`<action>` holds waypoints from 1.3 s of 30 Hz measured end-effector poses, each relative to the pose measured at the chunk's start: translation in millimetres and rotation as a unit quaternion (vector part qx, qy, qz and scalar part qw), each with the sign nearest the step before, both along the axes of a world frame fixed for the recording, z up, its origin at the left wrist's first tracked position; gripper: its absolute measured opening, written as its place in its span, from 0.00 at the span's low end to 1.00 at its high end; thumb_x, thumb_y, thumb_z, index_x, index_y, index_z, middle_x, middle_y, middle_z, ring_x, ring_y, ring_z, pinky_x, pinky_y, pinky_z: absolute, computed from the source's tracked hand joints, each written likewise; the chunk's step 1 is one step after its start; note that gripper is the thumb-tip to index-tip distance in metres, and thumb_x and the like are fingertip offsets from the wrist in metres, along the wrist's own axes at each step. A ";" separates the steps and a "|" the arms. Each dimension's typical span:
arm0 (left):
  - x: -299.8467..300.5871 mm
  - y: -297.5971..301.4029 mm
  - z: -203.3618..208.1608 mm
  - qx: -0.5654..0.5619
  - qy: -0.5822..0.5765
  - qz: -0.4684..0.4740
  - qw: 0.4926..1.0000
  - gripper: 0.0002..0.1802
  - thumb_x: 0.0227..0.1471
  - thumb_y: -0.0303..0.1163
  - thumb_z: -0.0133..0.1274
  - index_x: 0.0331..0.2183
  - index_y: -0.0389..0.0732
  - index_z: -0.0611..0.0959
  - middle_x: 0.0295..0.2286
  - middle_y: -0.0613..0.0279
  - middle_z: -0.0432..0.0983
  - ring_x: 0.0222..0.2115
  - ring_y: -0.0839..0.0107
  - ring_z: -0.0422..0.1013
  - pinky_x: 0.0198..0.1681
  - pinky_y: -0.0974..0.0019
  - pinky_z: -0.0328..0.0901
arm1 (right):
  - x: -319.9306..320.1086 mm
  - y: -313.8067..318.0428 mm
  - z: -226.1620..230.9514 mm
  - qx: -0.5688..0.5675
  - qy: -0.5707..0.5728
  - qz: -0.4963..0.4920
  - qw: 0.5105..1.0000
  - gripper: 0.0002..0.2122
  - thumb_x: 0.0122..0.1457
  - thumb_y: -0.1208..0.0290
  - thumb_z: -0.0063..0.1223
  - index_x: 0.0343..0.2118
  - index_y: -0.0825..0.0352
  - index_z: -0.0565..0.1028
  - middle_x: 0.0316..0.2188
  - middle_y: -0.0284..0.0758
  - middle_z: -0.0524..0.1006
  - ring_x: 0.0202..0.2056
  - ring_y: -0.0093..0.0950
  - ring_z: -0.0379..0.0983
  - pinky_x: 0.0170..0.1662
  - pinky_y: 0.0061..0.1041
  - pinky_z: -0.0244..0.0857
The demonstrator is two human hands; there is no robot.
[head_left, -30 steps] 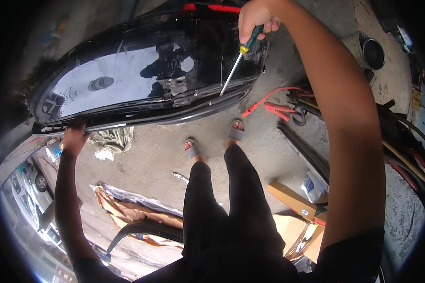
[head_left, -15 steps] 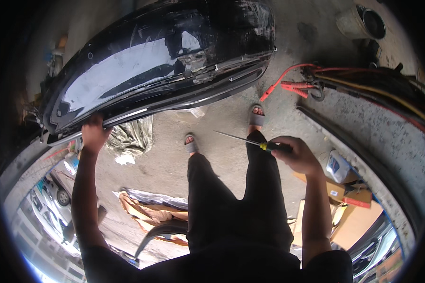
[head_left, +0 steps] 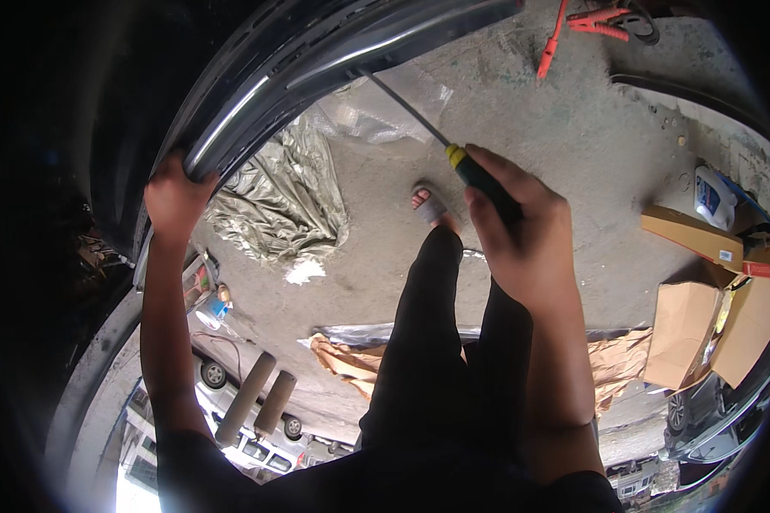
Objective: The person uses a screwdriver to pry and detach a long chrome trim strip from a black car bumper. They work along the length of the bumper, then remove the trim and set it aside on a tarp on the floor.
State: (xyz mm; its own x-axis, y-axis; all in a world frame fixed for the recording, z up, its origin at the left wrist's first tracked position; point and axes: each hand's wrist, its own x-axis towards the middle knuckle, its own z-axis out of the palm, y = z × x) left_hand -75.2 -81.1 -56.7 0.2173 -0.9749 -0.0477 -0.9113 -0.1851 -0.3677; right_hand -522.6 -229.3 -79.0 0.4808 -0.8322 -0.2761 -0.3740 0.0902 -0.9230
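A large glossy black car body panel (head_left: 257, 111) with a bright trim strip fills the upper left. My left hand (head_left: 178, 198) is closed around its near edge at the left end. In my right hand (head_left: 526, 227) is a screwdriver (head_left: 411, 113) with a long thin shaft and a dark green and yellow handle. Its shaft points up and left, and the tip is at the panel's near edge; whether it touches cannot be made out.
Crumpled silvery sheeting (head_left: 282, 197) and clear plastic (head_left: 385, 107) lie on the concrete floor below the panel. Red clamps (head_left: 599, 23) with cables are at the upper right. Cardboard boxes (head_left: 680, 329) and a white jug (head_left: 714, 198) stand at right, brown paper (head_left: 620, 363) nearby.
My view has shifted toward the panel's left end. The screwdriver has gone up and left, its tip now at the panel's edge. My left hand has kept its grip.
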 end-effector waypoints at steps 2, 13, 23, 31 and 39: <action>-2.8 -5.1 0.6 -0.005 -0.003 0.000 1.000 0.27 0.37 0.44 0.73 0.38 0.38 0.85 0.30 0.50 0.84 0.28 0.51 0.83 0.33 0.54 0.79 | 5.1 0.0 -6.0 -0.032 0.007 0.003 0.999 0.17 0.62 0.80 0.60 0.55 0.70 0.80 0.36 0.44 0.85 0.38 0.27 0.83 0.43 0.24 0.73; -5.2 -5.9 0.9 -0.019 0.022 0.004 1.000 0.25 0.39 0.44 0.74 0.34 0.36 0.86 0.27 0.45 0.83 0.28 0.46 0.82 0.32 0.53 0.76 | 36.4 20.1 6.6 -0.178 0.131 0.028 0.975 0.16 0.59 0.75 0.61 0.52 0.63 0.81 0.27 0.43 0.80 0.24 0.39 0.79 0.28 0.37 0.71; -4.3 -3.5 -2.1 -0.009 0.004 0.027 1.000 0.25 0.39 0.45 0.74 0.35 0.37 0.86 0.29 0.45 0.84 0.29 0.46 0.82 0.33 0.53 0.77 | 30.2 15.0 21.2 -0.144 0.135 -0.005 0.980 0.14 0.62 0.77 0.60 0.51 0.69 0.81 0.30 0.45 0.84 0.22 0.34 0.84 0.29 0.28 0.75; 0.1 -2.3 -2.4 -0.018 0.024 0.001 1.000 0.26 0.40 0.48 0.73 0.36 0.38 0.87 0.29 0.45 0.84 0.30 0.46 0.82 0.33 0.52 0.77 | 47.0 45.1 -4.7 -0.229 0.245 0.006 0.942 0.16 0.60 0.72 0.63 0.52 0.57 0.84 0.26 0.37 0.81 0.21 0.34 0.78 0.24 0.34 0.70; 6.3 6.4 -1.8 0.024 -0.027 0.015 0.999 0.26 0.40 0.48 0.71 0.37 0.39 0.87 0.28 0.52 0.85 0.27 0.51 0.83 0.31 0.53 0.79 | 50.7 -15.7 28.4 -0.139 0.218 0.071 0.963 0.11 0.63 0.72 0.58 0.47 0.63 0.84 0.28 0.45 0.83 0.28 0.39 0.83 0.32 0.37 0.75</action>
